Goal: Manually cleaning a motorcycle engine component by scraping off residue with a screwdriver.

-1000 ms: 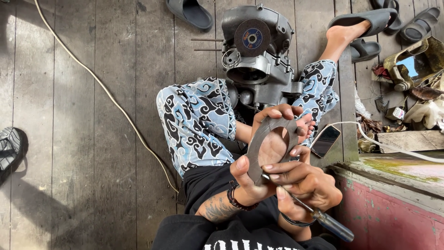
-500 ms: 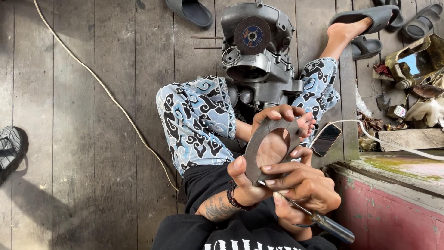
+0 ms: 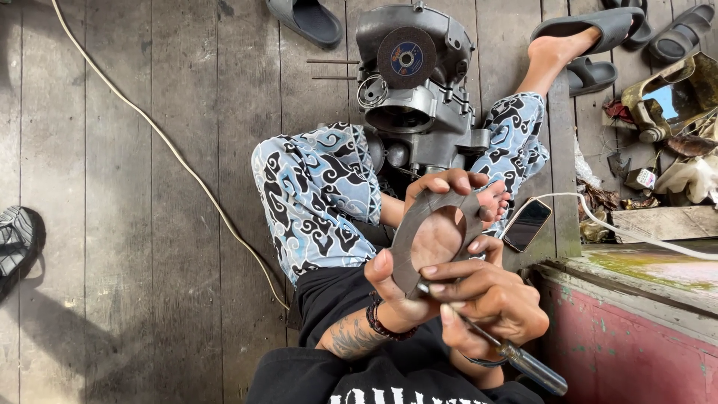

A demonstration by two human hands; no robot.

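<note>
My left hand [image 3: 419, 247] grips the grey gasket ring [image 3: 407, 251] up over my lap so my right hand [image 3: 486, 307], closed around the screwdriver [image 3: 523, 363], can work its lower edge.

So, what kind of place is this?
Probably an informal repair workshop on a wooden plank floor: an engine casing stands there, and the left hand holds a flat gasket-like ring while the right hand holds a screwdriver.

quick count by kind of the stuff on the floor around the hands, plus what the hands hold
gasket: 1, held in the left hand
screwdriver: 1, in the right hand
engine case: 1
cutting disc: 1
phone: 1
sandals: 4 in view
Total: 9
</note>
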